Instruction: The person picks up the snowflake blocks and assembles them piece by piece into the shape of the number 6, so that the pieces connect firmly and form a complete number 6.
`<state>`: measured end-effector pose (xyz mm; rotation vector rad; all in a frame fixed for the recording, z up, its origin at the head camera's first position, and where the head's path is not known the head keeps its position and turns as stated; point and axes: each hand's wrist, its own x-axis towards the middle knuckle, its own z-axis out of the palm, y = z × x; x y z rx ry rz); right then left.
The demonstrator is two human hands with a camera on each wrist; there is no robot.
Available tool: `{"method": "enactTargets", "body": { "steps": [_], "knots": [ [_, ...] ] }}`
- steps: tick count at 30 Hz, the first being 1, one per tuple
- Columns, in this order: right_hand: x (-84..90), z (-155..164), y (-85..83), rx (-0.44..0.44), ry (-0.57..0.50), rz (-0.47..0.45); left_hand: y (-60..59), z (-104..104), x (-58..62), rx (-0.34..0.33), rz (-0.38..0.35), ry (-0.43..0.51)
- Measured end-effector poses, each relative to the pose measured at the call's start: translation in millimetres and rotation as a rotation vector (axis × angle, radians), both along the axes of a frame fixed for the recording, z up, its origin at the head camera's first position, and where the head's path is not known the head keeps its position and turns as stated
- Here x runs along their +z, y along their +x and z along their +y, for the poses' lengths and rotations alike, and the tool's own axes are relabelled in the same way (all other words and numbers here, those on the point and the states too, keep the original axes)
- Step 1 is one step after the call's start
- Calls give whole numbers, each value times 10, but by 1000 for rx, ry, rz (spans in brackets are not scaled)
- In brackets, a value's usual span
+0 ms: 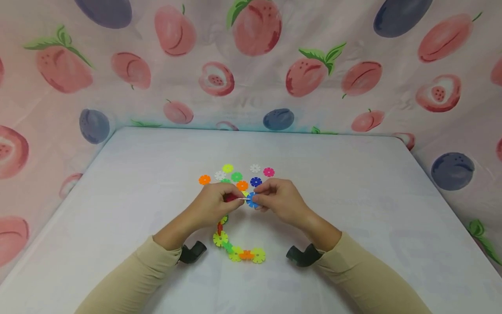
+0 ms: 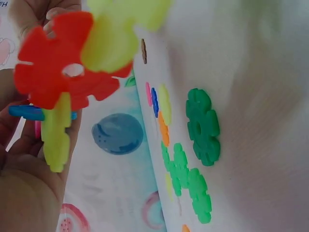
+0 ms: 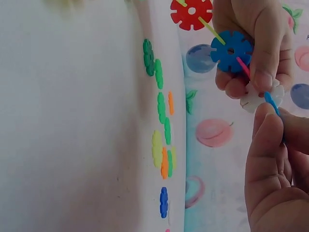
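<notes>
My left hand (image 1: 211, 204) pinches a white notched interlocking disc (image 3: 250, 102) at the end of a chain of such discs. Next to the white one the chain has pink (image 3: 244, 67), blue (image 3: 231, 42) and red (image 3: 181, 19) discs. Between thumb and fingers, my right hand (image 1: 284, 201) holds a loose-looking blue disc (image 1: 249, 203), its edge touching the white disc's rim; whether the slots are engaged I cannot tell. Below my left hand the chain curves over the table through yellow (image 1: 217, 240), green and orange (image 1: 246, 254) discs.
Beyond the hands lie several loose discs, among them an orange disc (image 1: 204, 179), a dark blue disc (image 1: 256, 182) and a pink disc (image 1: 269, 172). The white table (image 1: 353, 174) meets a fruit-printed cloth (image 1: 251, 91) at the back. Black wrist mounts (image 1: 193, 252) show by both sleeves.
</notes>
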<state>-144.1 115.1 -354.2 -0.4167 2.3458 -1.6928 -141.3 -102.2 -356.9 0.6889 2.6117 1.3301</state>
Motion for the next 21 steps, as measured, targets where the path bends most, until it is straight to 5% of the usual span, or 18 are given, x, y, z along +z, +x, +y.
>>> {"method": "enactTargets", "body": {
  "steps": [12,21],
  "knots": [
    [-49,4,-47,11,63,14,-56,-54,-30,15,-40,-17],
    [-33,297,-251,-73,295,115,-106,-96,-25,80,-96,-29]
  ]
}}
